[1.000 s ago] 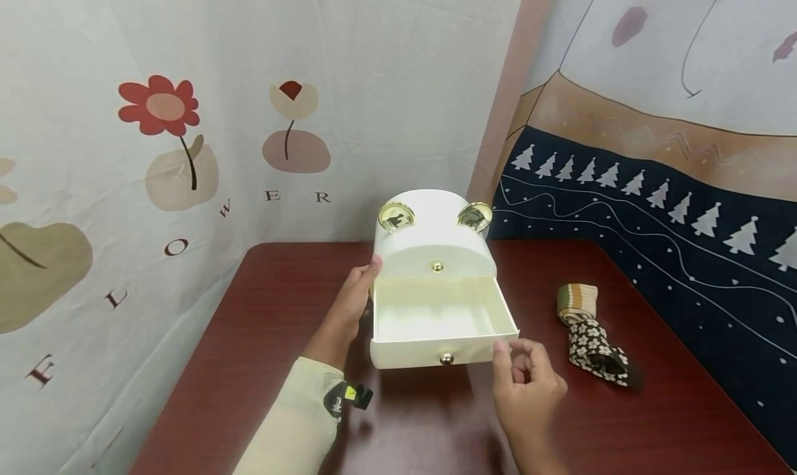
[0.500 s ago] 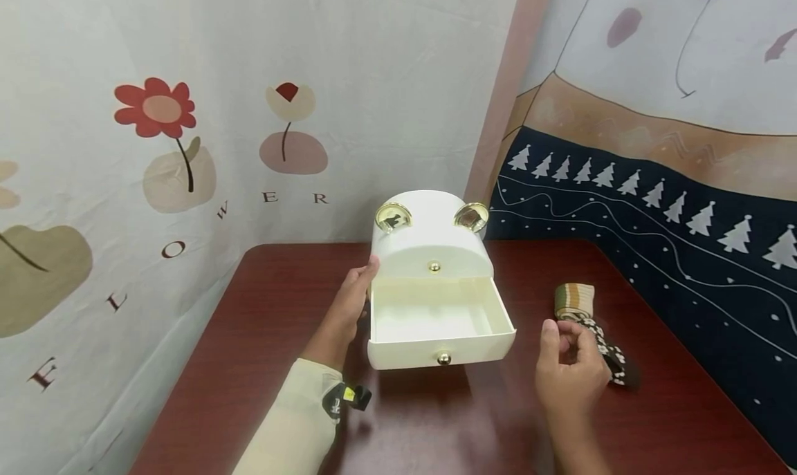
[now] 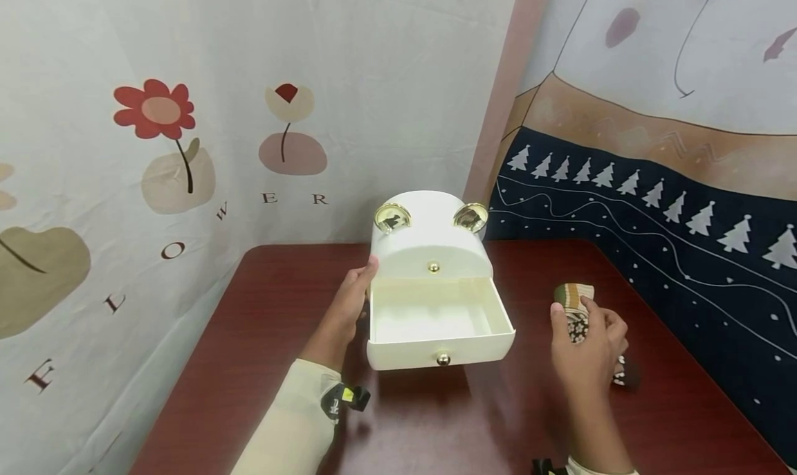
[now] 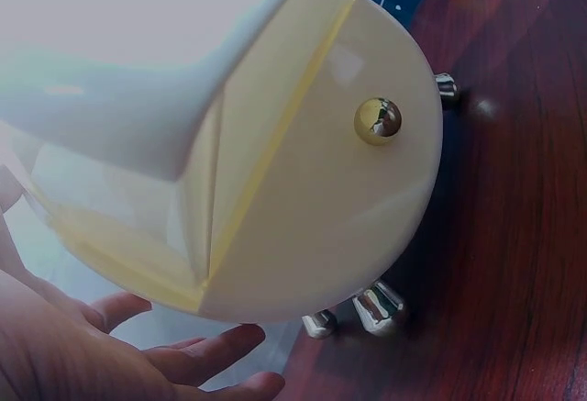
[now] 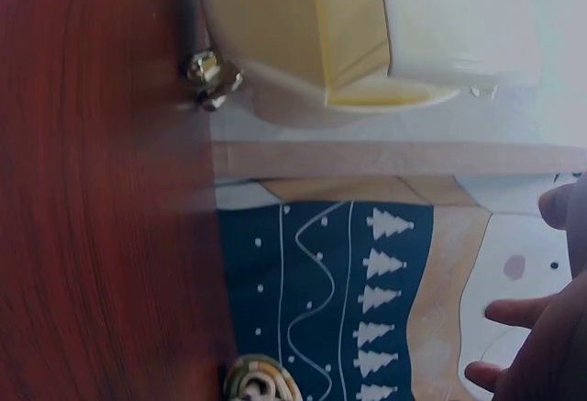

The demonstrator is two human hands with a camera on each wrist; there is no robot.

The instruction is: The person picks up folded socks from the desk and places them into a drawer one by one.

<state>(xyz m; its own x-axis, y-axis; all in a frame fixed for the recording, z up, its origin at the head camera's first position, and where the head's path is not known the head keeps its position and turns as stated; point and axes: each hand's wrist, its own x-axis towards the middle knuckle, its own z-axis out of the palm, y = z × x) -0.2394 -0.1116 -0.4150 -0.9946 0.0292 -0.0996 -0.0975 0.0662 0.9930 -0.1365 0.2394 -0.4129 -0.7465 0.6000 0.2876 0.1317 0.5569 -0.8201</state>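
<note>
A white drawer box [image 3: 429,236] with a rounded top and two gold round ears stands at the middle of the table. Its lower drawer [image 3: 442,350] is pulled out, and its inside is bare. My left hand [image 3: 351,299] rests along the box's left side; in the left wrist view its fingers [image 4: 211,355] are fairly straight. To the right, my right hand [image 3: 588,347] hovers over socks [image 3: 574,296], with striped knit at the far end and black floral cloth nearer. Its thumb and fingers are spread apart and partly hide the socks; the right wrist view shows a gap to the striped roll [image 5: 261,381].
The dark red wooden table [image 3: 274,309] has its far edge against a pale wall cloth [image 3: 386,81] printed with flowers and letters. A navy cloth with white trees [image 3: 654,219] hangs along the right. Small metallic feet [image 4: 378,307] hold up the box.
My right hand has left the drawer's front right corner and moved right to above the socks, its fingers spreading. My left hand and the drawer box stay in place.
</note>
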